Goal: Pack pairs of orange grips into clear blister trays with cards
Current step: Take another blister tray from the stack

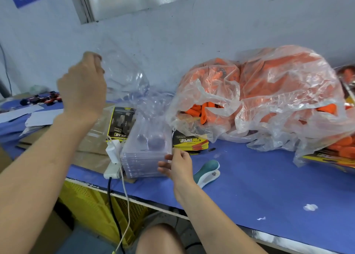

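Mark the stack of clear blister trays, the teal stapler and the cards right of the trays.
stack of clear blister trays (142, 163), head view, its layered front edges.
teal stapler (207, 167), head view, its teal top arm.
cards right of the trays (189, 141), head view, the printed top card.

The tray stack (146, 152) sits on the table (249, 177) between two card piles (189, 141), grip bags (269, 92) further right

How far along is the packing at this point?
Nothing looks packed yet. In hand: the left hand lifts the clear wrap off the tray stack, held by the right hand. Left: orange grips remain bagged, cards stacked.
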### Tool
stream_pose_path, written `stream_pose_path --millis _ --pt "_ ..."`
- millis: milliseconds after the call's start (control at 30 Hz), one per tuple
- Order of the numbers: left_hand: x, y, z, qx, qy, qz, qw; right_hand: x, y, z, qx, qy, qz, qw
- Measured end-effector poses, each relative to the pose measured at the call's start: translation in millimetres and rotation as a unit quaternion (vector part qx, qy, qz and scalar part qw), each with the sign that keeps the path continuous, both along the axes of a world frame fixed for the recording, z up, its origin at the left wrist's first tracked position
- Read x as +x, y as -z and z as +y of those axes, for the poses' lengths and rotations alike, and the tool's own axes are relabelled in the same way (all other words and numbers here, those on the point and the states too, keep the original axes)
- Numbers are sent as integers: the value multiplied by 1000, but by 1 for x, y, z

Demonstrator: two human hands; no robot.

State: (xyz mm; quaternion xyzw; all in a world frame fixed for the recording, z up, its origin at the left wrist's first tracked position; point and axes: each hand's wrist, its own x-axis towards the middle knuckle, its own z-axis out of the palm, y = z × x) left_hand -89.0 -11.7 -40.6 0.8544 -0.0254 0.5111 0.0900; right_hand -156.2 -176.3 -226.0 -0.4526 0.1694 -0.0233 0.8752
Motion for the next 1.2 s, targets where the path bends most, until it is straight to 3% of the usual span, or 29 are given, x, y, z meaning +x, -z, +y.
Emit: stream_pose_path --millis 167,267,400,500,633,833,933,1033,1200 --pt "-16 -12 -1 22 29 -20 999 -3 -13 -2 6 -23 -1 1000" --pt "-23 -16 4 -67 81 -59 993 -9 -13 -5 -35 -17 -4 999" --pt "-31 -30 10 -197 158 -105 962 -16 -15 -9 -8 10 13 1000" --pt "-44 -37 6 -262 258 -109 924 -20 -16 -17 -91 75 16 993" --pt "-64 -32 -7 -361 350 -64 862 -27 -44 -59 -89 123 -81 985" --pt "-74 40 -48 -526 400 77 746 -43 -99 -149 99 69 -202 972" --pt "-72 86 -67 -576 405 162 691 -60 -103 -187 71 126 -221 964" --pt "-73 121 -83 -586 400 203 674 -86 -92 -221 20 223 -223 949" --pt "-79 156 -118 -554 368 281 692 -135 -63 -269 -56 287 -203 935"
